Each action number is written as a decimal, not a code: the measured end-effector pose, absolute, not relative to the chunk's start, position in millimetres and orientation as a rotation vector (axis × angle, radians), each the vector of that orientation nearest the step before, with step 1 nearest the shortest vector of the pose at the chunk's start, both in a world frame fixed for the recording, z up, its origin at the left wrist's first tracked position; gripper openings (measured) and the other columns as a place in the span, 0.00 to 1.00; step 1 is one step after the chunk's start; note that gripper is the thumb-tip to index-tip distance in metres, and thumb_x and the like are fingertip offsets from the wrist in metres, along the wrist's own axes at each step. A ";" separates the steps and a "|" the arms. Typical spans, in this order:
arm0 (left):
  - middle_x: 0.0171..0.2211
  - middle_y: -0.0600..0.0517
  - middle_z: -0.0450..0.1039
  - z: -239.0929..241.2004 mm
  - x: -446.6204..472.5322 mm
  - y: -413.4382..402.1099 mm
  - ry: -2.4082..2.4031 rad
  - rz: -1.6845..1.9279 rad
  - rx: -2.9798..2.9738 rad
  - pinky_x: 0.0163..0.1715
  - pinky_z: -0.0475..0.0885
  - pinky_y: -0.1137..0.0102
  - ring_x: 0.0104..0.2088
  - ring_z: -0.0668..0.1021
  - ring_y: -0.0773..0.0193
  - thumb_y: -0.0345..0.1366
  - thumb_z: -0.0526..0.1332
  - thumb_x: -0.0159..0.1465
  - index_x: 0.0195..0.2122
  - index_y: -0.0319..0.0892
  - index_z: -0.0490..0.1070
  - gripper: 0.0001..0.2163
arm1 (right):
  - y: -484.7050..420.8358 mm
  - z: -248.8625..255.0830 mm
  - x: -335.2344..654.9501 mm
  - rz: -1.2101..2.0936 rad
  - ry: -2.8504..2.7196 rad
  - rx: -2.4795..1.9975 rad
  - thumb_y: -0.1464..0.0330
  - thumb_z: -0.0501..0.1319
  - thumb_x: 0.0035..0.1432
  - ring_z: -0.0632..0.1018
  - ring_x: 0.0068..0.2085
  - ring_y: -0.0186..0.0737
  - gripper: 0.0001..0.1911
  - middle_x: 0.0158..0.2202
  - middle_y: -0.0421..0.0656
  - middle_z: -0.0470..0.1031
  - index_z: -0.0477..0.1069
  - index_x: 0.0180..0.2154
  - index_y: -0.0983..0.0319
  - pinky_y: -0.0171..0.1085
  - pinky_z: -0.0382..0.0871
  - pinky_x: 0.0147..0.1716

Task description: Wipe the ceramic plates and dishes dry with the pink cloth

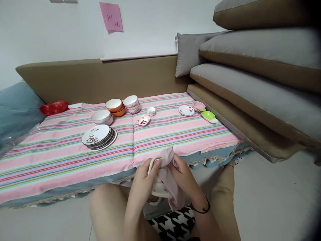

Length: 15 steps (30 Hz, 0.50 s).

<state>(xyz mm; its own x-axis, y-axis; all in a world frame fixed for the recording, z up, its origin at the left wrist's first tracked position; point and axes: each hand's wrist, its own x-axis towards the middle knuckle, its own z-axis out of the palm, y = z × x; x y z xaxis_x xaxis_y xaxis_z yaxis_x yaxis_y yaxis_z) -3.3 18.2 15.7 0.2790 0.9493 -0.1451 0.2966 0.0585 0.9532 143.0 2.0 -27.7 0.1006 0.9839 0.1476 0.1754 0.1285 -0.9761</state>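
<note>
Low over my lap, my left hand (144, 180) grips the edge of a cream-coloured dish (158, 188) with a red mark on it. My right hand (185, 176) is closed around a pale pink cloth (173, 188), pressing it against the dish's rim. The cloth hangs down and covers much of the dish, so its full shape is hidden. On the striped sheet beyond my hands are a stack of plates (96, 134) with a floral print and a small patterned dish (143, 120).
Farther back stand white bowls (131, 103), orange bowls (114, 106), a pale bowl stack (101, 116) and tiny white dishes (151, 110). At the right lie small plates (186, 110), a pink bowl (199, 105) and a green dish (209, 116). Grey-brown cushions (260, 83) are piled on the right.
</note>
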 end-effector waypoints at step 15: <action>0.34 0.51 0.75 8.8 -27.2 23.1 1.313 0.797 1.378 0.36 0.67 0.72 0.36 0.73 0.59 0.53 0.60 0.57 0.37 0.41 0.74 0.20 | 2.4 -34.9 116.3 0.816 -1.247 -1.484 0.61 0.56 0.59 0.70 0.27 0.34 0.13 0.24 0.38 0.71 0.69 0.28 0.62 0.32 0.58 0.25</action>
<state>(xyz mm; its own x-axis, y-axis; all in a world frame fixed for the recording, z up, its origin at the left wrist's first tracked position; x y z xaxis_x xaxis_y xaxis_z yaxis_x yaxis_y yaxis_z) -27.2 23.1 8.8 0.1838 0.9662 -0.1808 0.2858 0.1235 0.9503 116.3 2.4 -34.9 0.2428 0.9651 0.0979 0.2966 0.0223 -0.9548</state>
